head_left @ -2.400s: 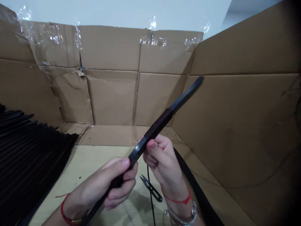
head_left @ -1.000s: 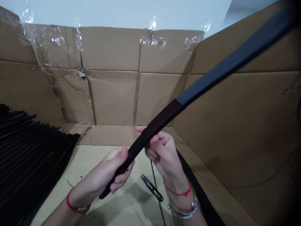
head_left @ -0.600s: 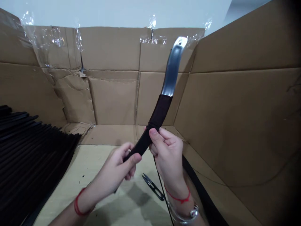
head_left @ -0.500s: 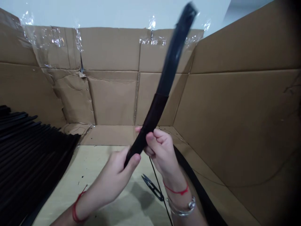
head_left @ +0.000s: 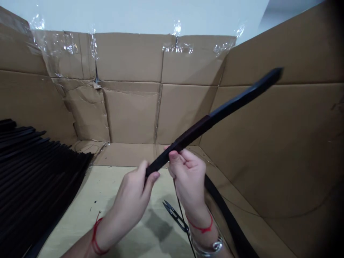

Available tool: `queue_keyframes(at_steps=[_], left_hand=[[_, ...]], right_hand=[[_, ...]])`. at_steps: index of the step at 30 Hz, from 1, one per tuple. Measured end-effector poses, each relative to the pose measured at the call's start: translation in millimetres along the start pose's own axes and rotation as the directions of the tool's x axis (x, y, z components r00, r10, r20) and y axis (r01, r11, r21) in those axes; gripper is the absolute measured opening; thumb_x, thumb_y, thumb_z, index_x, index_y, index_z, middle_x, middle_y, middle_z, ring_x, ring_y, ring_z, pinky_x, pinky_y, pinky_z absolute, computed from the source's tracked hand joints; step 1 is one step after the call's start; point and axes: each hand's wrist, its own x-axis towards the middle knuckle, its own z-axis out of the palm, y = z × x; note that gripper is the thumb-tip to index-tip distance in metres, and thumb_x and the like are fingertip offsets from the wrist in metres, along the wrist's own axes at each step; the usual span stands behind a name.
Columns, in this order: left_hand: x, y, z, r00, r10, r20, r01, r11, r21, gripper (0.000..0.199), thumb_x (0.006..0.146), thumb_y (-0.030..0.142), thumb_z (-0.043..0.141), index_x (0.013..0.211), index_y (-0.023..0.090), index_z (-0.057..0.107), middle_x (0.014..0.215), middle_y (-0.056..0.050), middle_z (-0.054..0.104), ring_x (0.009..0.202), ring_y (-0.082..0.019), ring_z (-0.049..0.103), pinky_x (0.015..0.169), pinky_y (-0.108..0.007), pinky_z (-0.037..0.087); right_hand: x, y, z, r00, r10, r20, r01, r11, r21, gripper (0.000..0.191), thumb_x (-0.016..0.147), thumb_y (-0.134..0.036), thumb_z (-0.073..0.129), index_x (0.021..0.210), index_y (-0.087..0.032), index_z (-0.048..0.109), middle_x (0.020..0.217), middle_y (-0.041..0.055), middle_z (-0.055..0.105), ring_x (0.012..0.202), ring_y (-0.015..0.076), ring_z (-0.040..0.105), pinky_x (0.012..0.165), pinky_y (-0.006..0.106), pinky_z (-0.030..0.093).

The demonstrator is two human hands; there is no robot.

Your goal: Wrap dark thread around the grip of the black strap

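Observation:
A long dark strip [head_left: 199, 129] slants from the centre up to the right, its far end raised in the air. Its upper part is smooth and bluish black; a dark brownish sleeve or wrap covers the middle. My left hand [head_left: 134, 191] grips the lower end, thumb on the near side. Farther up, my right hand [head_left: 188, 172] is closed round the strip, with its thumb pressed on it. A thin dark cord [head_left: 179, 206] hangs from my right hand toward the bottom edge. Below the hands, small black thread snips [head_left: 174, 215] lie on the pale surface beside the cord.
Many black strips [head_left: 40, 179] are stacked at the left. Another long black strip [head_left: 228, 215] runs behind my right forearm. Taped cardboard walls [head_left: 131, 114] enclose the pale work surface [head_left: 107, 182]. A loose thread lies at the right.
The strip's far end has swung down to the right and the strip has turned edge-on. Both hands keep hold of it, and my left wrist has moved slightly right.

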Motion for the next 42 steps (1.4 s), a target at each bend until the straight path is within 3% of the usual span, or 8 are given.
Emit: queue_keyframes(at_steps=[5,9,13,18,22,35,39,42], left_hand=[[7,-6,3.9,0.913,-0.144,0.381,0.215,0.965,-0.15,0.052,0.083,0.072,0.032,0.078,0.022,0.042,0.047,0.009,0.031,0.038,-0.007,0.025,0.04,-0.019,0.025],[9,-7,2.3,0.949,0.153,-0.277,-0.088,0.968,0.233,0.045,0.076,0.061,0.061,0.081,0.019,0.045,0.058,0.005,0.043,0.053,-0.007,0.035,0.051,-0.019,0.025],[5,1,-8.5,0.983,-0.037,0.18,0.02,0.995,0.097,0.049,0.084,0.067,0.04,0.074,0.02,0.046,0.051,0.007,0.035,0.045,-0.008,0.028,0.047,-0.02,0.023],[-3,4,-9.3,0.935,0.222,-0.275,-0.113,0.924,0.365,0.039,0.09,0.054,0.04,0.079,0.019,0.052,0.062,0.001,0.048,0.058,-0.011,0.042,0.055,-0.021,0.027],[-3,-2,-2.1,0.989,-0.072,0.127,0.066,0.996,0.055,0.054,0.091,0.062,0.02,0.08,0.019,0.052,0.049,0.003,0.045,0.042,-0.01,0.035,0.045,-0.021,0.027],[1,1,-0.5,0.965,0.165,-0.204,-0.115,0.965,0.235,0.044,0.088,0.06,0.04,0.076,0.019,0.048,0.061,0.002,0.043,0.055,-0.01,0.037,0.051,-0.02,0.025],[8,-7,7.0,0.983,-0.086,0.162,0.105,0.988,-0.115,0.057,0.089,0.066,0.018,0.083,0.019,0.049,0.051,0.003,0.043,0.042,-0.011,0.04,0.045,-0.022,0.031],[4,-5,5.9,0.983,0.064,-0.172,-0.047,0.994,0.103,0.046,0.087,0.064,0.037,0.082,0.019,0.047,0.057,0.002,0.048,0.05,-0.01,0.044,0.05,-0.02,0.031]], right_hand=[[-6,-2,3,0.982,0.101,0.158,-0.098,0.995,-0.028,0.033,0.077,-0.042,0.075,0.094,-0.013,0.073,0.049,-0.0089,0.025,0.041,0.0038,0.014,0.038,0.021,0.009],[-7,0,6,0.999,0.042,-0.015,-0.043,0.996,-0.074,0.035,0.077,-0.043,0.075,0.096,-0.014,0.073,0.051,-0.0057,0.035,0.044,0.0064,0.023,0.038,0.022,0.017],[-3,-1,5,0.98,0.133,0.15,-0.126,0.991,-0.054,0.036,0.065,-0.044,0.083,0.083,-0.014,0.074,0.054,-0.0033,0.044,0.046,0.0066,0.029,0.04,0.021,0.021],[-4,-1,8,1.0,0.011,-0.026,-0.014,0.994,-0.111,0.034,0.071,-0.044,0.078,0.087,-0.015,0.073,0.056,-0.0012,0.046,0.047,0.0092,0.034,0.04,0.023,0.022],[-6,-1,8,0.997,0.025,0.072,-0.013,0.987,-0.162,0.033,0.075,-0.045,0.075,0.067,-0.014,0.067,0.047,-0.006,0.031,0.042,0.0062,0.018,0.038,0.023,0.013],[0,6,6,0.996,0.085,0.033,-0.086,0.996,0.01,0.037,0.07,-0.045,0.079,0.087,-0.013,0.069,0.05,-0.0087,0.028,0.041,0.004,0.015,0.038,0.022,0.008],[-1,6,7,0.996,0.046,0.072,-0.038,0.995,-0.096,0.032,0.075,-0.044,0.076,0.076,-0.013,0.068,0.047,-0.009,0.025,0.041,0.0044,0.014,0.037,0.022,0.011],[-2,4,6,1.0,0.011,-0.007,-0.012,0.992,-0.122,0.031,0.076,-0.043,0.075,0.083,-0.013,0.071,0.047,-0.0085,0.028,0.041,0.0052,0.016,0.037,0.022,0.013]])
